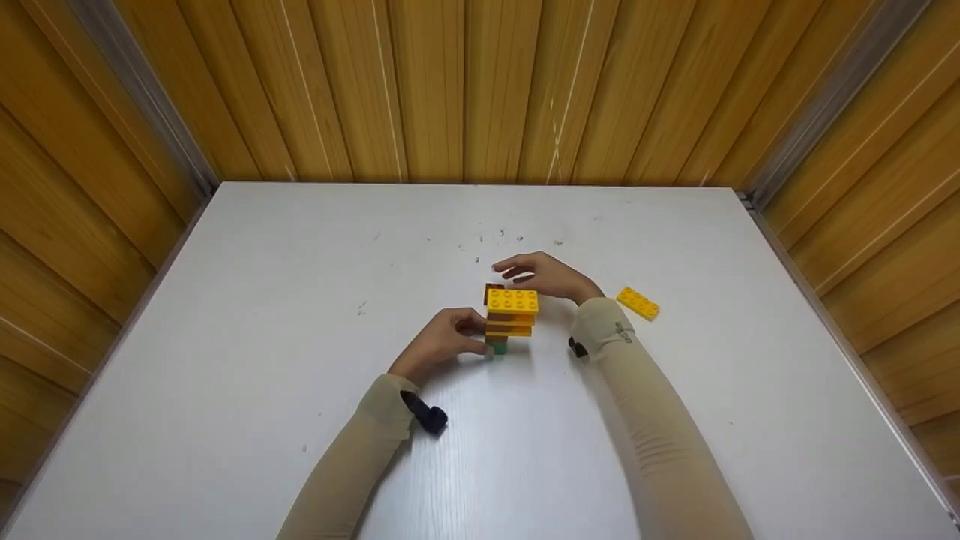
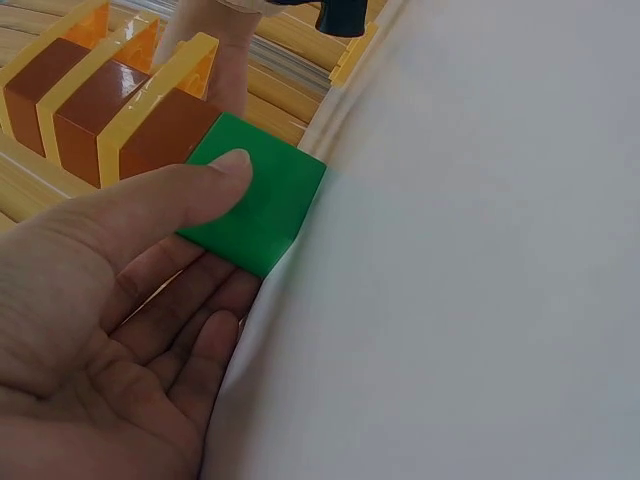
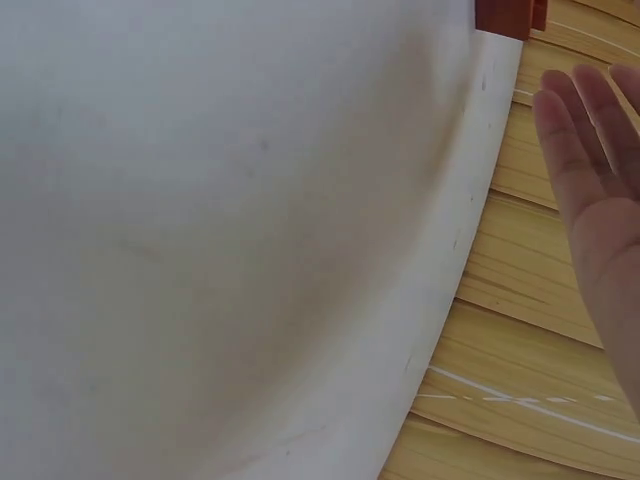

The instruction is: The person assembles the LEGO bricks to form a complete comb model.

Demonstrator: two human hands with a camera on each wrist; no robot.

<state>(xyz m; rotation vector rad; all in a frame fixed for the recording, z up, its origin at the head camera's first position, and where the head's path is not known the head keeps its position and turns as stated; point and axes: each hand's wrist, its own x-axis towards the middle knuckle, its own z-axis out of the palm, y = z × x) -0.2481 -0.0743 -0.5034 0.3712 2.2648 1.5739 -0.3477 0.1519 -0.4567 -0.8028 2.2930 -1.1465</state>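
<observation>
Three stacked yellow plates, one loose plate

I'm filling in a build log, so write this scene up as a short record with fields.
Left hand: pinches the green block, thumb on its face
Right hand: holds nothing; behind and right of the stack
Stack colours, bottom to top: green, brown, yellow, brown, yellow, brown, yellow
Partly hidden: reddish-brown block behind the stack; whether joined to it, cannot tell
Loose piece: yellow block, right of the right hand
Surface: white table, marked in spots
Backdrop: wooden panels
</observation>
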